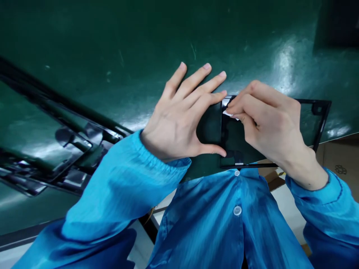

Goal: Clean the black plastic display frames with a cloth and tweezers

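A thin black rectangular frame (322, 112) lies flat on the dark green table (140, 45), near its front edge. My left hand (182, 119) braces the frame's left end, fingers stretched out together and thumb along the lower corner. My right hand (266, 119) lies over the frame's middle with its fingertips pinched on a small white piece (227, 113) at the frame's left bar. Most of the frame's centre is hidden under my right hand. Both arms wear bright blue sleeves.
Several more black frames (64, 145) lie stacked and overlapping at the left of the table. A cardboard box (339, 164) and white surfaces show below the table's front edge at the right. A dark object (336, 22) sits at the far right corner.
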{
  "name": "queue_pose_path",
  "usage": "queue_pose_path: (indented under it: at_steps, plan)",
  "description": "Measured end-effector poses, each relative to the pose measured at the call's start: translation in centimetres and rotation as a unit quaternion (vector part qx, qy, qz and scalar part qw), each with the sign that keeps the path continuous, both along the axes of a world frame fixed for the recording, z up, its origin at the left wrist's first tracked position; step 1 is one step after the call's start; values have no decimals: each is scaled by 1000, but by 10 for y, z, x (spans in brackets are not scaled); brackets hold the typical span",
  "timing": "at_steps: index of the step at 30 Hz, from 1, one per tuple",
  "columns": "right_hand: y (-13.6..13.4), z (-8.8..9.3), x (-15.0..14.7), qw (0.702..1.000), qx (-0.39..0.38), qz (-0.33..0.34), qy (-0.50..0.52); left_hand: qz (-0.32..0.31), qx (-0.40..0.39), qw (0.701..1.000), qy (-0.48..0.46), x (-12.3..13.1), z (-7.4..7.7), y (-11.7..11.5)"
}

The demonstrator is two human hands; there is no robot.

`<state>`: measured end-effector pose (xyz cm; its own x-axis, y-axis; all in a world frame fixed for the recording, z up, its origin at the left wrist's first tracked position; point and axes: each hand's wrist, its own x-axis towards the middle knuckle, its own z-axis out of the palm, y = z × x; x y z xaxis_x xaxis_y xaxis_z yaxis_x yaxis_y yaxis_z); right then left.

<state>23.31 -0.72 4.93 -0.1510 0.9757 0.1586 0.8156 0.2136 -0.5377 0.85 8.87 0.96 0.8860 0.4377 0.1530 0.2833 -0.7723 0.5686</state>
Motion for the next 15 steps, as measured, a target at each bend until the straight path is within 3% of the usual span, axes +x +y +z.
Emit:
queue_pose_path:
  at_steps: [4, 8, 15]
  plan:
    - [1, 1, -4, 1000, -13, 6, -10, -8, 1, 1000, 14, 1, -1, -1]
    - [2, -3, -3, 998, 59, 18, -9, -18, 43, 999, -2, 0, -5, -2]
    - [0, -11, -7, 992, 118, 17, -36, -13, 52, 999, 2, 0, -5, -3]
